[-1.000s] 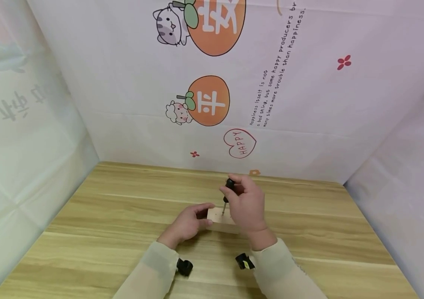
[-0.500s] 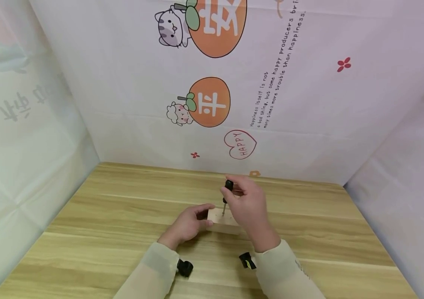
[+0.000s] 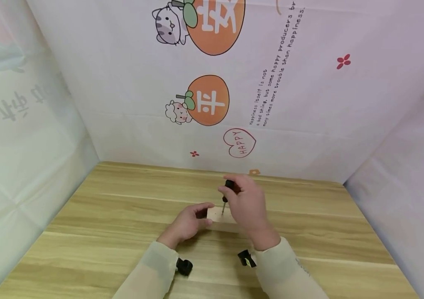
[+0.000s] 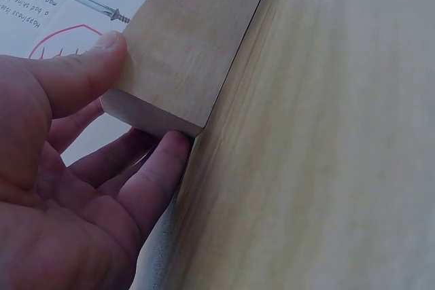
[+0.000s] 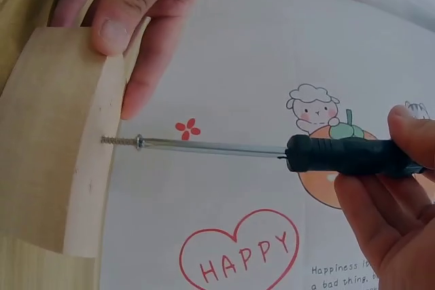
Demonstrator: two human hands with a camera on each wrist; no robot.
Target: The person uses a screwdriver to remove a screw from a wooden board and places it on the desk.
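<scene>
A pale wooden block lies on the table, gripped at its left end by my left hand. In the left wrist view the thumb presses near the block's upper edge while the fingers curl against its end face. My right hand holds a screwdriver by its black handle, thumb on one side and fingers on the other. Its steel shaft meets the head of a screw, whose tip enters the block's top face. Much of the screw's thread stands out of the wood. Small holes mark the same face on either side.
The wood-grain table spreads around both hands. A white printed cloth rises behind the table's far edge, with more cloth at the left and right sides. Black camera mounts sit at both wrists.
My right hand has shifted and turned slightly around the screwdriver handle. The left hand and the block stay in place.
</scene>
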